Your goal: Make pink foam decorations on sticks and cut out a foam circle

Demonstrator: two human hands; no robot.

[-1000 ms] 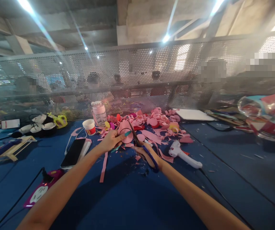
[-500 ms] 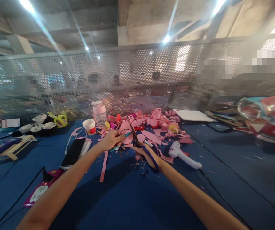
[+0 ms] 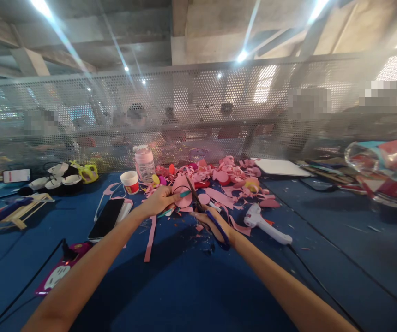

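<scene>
Between the fingers of my left hand (image 3: pixel 162 201) is a pink paper piece (image 3: pixel 183 199) with a rounded edge. My right hand (image 3: pixel 215 226) is closed around the dark blue handles of a pair of scissors (image 3: pixel 195 196). The blades point up and away, close against the right edge of the pink piece; whether they touch it I cannot tell. Behind both hands lies a heap of pink paper scraps (image 3: pixel 215 174) with red, yellow and purple bits in it. A narrow pink strip (image 3: pixel 150 240) lies on the blue table just below my left wrist.
A white glue gun (image 3: pixel 266 225) trails its cord to the right. Left of my hands are a phone (image 3: pixel 106 219), a paper cup (image 3: pixel 129 182), a pink-lidded jar (image 3: pixel 145 163) and a purple power strip (image 3: pixel 60 272). A perforated metal screen (image 3: pixel 198 101) stands behind the table.
Almost nothing differs. The whole view has shifted very slightly; both hands, the scissors and the pink paper keep nearly the same positions.
</scene>
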